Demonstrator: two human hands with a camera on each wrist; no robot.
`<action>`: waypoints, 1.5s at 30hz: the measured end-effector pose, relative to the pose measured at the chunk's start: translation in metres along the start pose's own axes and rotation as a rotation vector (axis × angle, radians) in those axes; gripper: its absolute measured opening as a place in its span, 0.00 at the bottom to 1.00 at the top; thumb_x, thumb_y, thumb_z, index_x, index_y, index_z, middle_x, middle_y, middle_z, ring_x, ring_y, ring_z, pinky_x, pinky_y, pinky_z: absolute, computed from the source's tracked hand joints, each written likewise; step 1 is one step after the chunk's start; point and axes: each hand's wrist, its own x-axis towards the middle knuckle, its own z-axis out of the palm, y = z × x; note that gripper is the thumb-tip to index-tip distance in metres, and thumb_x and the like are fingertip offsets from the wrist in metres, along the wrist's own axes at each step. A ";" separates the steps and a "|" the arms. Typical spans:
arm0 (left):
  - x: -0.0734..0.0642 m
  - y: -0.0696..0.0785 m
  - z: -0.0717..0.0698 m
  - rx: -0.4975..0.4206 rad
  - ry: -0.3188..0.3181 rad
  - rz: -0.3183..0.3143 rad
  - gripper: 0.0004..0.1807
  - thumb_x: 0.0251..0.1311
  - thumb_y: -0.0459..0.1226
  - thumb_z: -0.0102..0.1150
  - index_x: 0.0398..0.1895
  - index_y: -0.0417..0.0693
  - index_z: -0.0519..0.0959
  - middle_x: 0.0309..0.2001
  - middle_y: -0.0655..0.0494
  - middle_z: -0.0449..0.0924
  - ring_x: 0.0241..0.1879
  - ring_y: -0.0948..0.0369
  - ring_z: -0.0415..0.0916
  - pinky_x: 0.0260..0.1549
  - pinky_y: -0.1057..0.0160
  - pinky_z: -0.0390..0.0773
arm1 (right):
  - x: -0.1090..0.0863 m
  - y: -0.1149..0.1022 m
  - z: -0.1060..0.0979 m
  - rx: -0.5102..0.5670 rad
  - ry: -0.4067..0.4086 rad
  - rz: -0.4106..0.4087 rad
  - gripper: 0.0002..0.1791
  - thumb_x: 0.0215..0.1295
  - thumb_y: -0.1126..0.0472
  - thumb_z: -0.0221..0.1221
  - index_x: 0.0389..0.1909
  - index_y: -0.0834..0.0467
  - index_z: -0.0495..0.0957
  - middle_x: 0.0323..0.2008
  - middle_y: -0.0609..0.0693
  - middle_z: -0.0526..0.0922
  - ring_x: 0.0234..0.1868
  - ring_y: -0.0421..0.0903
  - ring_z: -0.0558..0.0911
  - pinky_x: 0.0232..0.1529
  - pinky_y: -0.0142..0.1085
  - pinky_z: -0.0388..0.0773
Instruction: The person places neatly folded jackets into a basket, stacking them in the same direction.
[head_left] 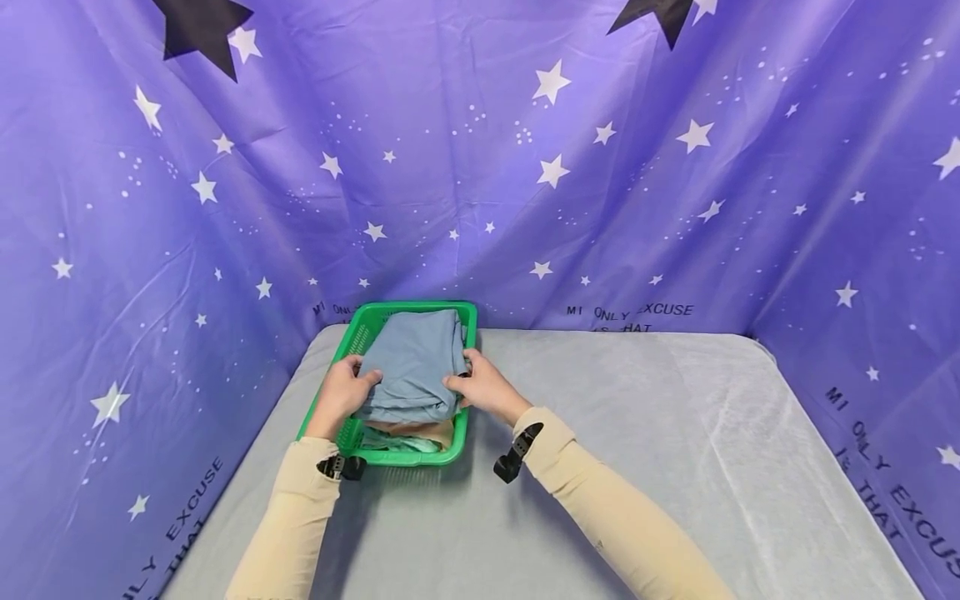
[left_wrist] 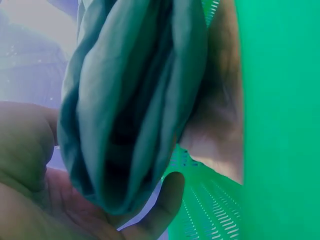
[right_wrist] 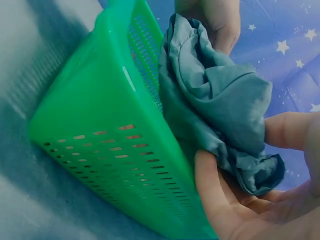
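A folded blue-grey cloth garment (head_left: 414, 362) lies across the top of a green plastic basket (head_left: 457, 446), held by both hands at its opposite sides. My left hand (head_left: 342, 393) grips the left edge, thumb on top and fingers beneath. On the opposite edge my right hand (head_left: 489, 388) pinches the fabric the same way. The right wrist view shows the folded garment (right_wrist: 215, 95) just above the basket rim, between thumb and fingers. In the left wrist view its layered folds (left_wrist: 95, 125) hang between the thumb and the fingers underneath.
Beneath the garment, a tan cloth (head_left: 427, 432) and a light green cloth (head_left: 397, 442) lie in the basket. The basket stands at the back left of a grey-covered table (head_left: 637, 467). Purple star-printed curtains (head_left: 465, 167) enclose the back and sides.
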 end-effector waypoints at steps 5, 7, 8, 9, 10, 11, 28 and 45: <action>0.001 0.000 0.001 0.086 -0.058 -0.023 0.35 0.75 0.40 0.55 0.79 0.39 0.56 0.63 0.30 0.69 0.56 0.40 0.74 0.47 0.44 0.76 | -0.004 0.000 0.002 -0.155 0.061 -0.024 0.37 0.73 0.53 0.60 0.77 0.56 0.58 0.68 0.64 0.70 0.41 0.52 0.86 0.47 0.45 0.84; 0.003 -0.001 0.000 0.114 -0.085 -0.023 0.36 0.74 0.40 0.56 0.79 0.42 0.54 0.60 0.32 0.71 0.52 0.42 0.75 0.45 0.47 0.76 | -0.007 -0.001 0.003 -0.188 0.078 -0.039 0.33 0.73 0.53 0.60 0.75 0.55 0.62 0.67 0.62 0.72 0.46 0.52 0.84 0.49 0.47 0.82; 0.004 -0.001 0.000 0.126 -0.099 -0.022 0.37 0.73 0.39 0.57 0.80 0.43 0.54 0.61 0.32 0.71 0.54 0.41 0.75 0.46 0.46 0.77 | -0.008 -0.001 0.004 -0.205 0.086 -0.051 0.32 0.73 0.54 0.60 0.74 0.55 0.63 0.66 0.60 0.73 0.49 0.53 0.83 0.50 0.47 0.81; 0.005 -0.002 -0.001 0.139 -0.111 -0.019 0.37 0.73 0.39 0.57 0.80 0.44 0.53 0.63 0.31 0.71 0.56 0.39 0.74 0.49 0.44 0.77 | -0.009 -0.002 0.005 -0.222 0.094 -0.066 0.30 0.73 0.54 0.60 0.73 0.56 0.65 0.64 0.59 0.74 0.51 0.53 0.82 0.51 0.48 0.81; 0.006 -0.002 -0.002 0.151 -0.127 -0.016 0.38 0.73 0.39 0.57 0.80 0.45 0.53 0.66 0.30 0.69 0.60 0.38 0.73 0.52 0.42 0.77 | -0.010 -0.002 0.006 -0.246 0.104 -0.084 0.28 0.73 0.55 0.60 0.71 0.57 0.67 0.63 0.58 0.75 0.52 0.52 0.81 0.52 0.48 0.80; 0.007 -0.002 -0.003 0.166 -0.140 -0.011 0.38 0.73 0.39 0.57 0.80 0.45 0.53 0.69 0.30 0.67 0.64 0.36 0.70 0.56 0.39 0.75 | -0.010 -0.002 0.007 -0.273 0.114 -0.105 0.26 0.73 0.56 0.60 0.69 0.57 0.69 0.61 0.56 0.76 0.53 0.52 0.80 0.53 0.47 0.80; 0.006 0.013 -0.009 0.384 -0.245 0.052 0.35 0.69 0.45 0.62 0.74 0.40 0.64 0.71 0.32 0.67 0.68 0.36 0.67 0.60 0.36 0.73 | -0.009 0.008 0.019 -0.753 0.037 -0.447 0.09 0.72 0.58 0.62 0.49 0.53 0.85 0.45 0.45 0.87 0.50 0.45 0.83 0.57 0.44 0.79; 0.020 0.015 -0.004 0.491 -0.319 0.098 0.33 0.69 0.43 0.63 0.72 0.36 0.68 0.72 0.31 0.66 0.74 0.35 0.60 0.68 0.36 0.67 | -0.012 0.009 0.017 -0.883 -0.048 -0.476 0.13 0.76 0.57 0.57 0.54 0.51 0.85 0.50 0.44 0.89 0.53 0.43 0.86 0.68 0.47 0.70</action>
